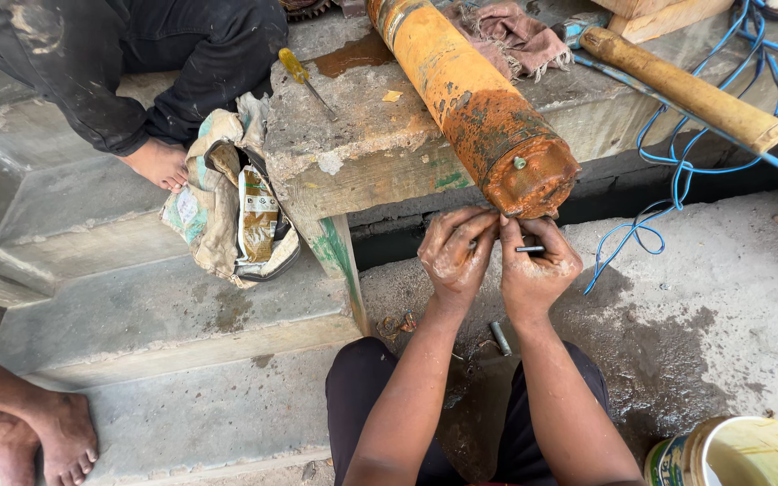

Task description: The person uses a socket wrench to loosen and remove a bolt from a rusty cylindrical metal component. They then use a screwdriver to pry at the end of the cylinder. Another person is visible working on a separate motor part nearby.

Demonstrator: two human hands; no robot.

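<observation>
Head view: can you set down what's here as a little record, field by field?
Left hand: at the end of the rusty orange cylinder
Right hand: pinching a small dark bolt
Cylinder rests on: worn wooden bench
Also on bench: screwdriver, rag, hammer
Ground: blue wire, tin, loose bolt
Others: bare feet at left

We look down on a rough open-air repair workshop, bare concrete steps point(137, 315), a worn wooden bench point(362, 144) bearing a rusted orange motor cylinder point(479, 108), a screwdriver point(303, 76), a wooden-handled hammer point(677, 85), loose blue wire point(677, 171), greasy rags point(511, 36).
</observation>
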